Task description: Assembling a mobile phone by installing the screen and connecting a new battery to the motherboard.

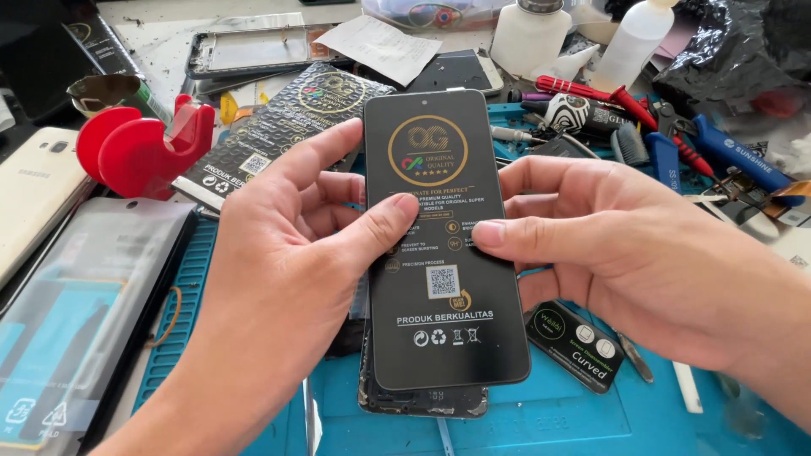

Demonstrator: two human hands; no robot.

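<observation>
A black phone display panel (445, 338) with gold and white printing on its protective film is held upright over the blue work mat (557, 414). My left hand (296, 245) grips its left edge, thumb lying across the front. My right hand (625, 245) grips its right edge, thumb pressed on the face. Just beneath the panel's lower end lies a worn black phone body (422, 404), mostly hidden.
A red tape dispenser (139, 148), a white phone (34, 190) and a clear plastic sleeve (80, 312) lie at left. Black packaging (287, 118) sits behind. Red screwdrivers (608, 95), blue tools (735, 156), white bottles (532, 34) crowd the right. A small black packet (579, 344) lies under my right hand.
</observation>
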